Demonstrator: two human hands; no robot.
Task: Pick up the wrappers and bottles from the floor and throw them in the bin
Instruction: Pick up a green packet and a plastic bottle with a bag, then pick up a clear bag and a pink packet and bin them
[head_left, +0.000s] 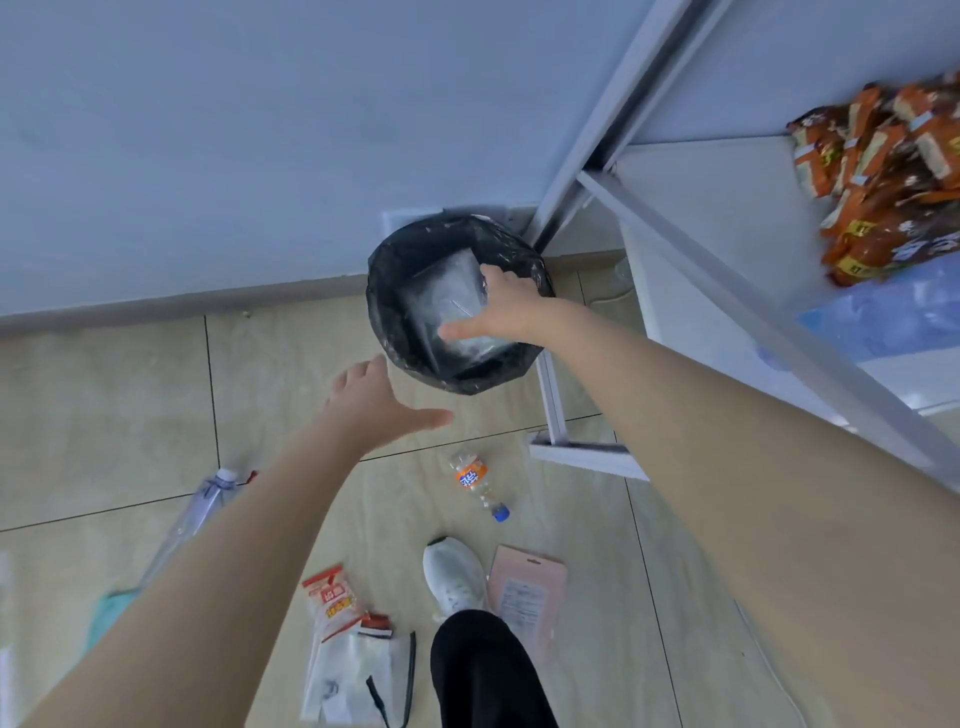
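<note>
Litter lies across the tiled floor (130, 405), and going from its left side: a clear, ribbed plastic water bottle (200, 512) with a white cap, partly hidden behind the left forearm; a glossy red-and-white snack wrapper (332, 603) over a flat clear pouch (358, 675) by the near edge; a small orange-labelled bottle (475, 480) with a blue cap on its side near the middle; and a stiff pink packet (527, 592) beside the white shoe (454, 574).

The left hand (374, 405) hovers empty just short of the bin's near-left rim, fingers spread wide. The right hand (501, 306) is over the bin's mouth, fingers open wide as well, with a crinkly clear plastic bag (447, 301) right under the palm, inside the liner; whether the fingertips touch it cannot be told. The bin (384, 291) is round, lined with a thin, wrinkled black bag, and stands against the wall beside the white metal shelf frame (550, 395).

The step in hand appears to be the drop. To do it well, the person should let the light bag fall clear of the rim, since film like this tends to cling or drift, then lift the hand straight up without snagging the loose liner. On the shelf at the right sit orange snack packs (883, 176).
</note>
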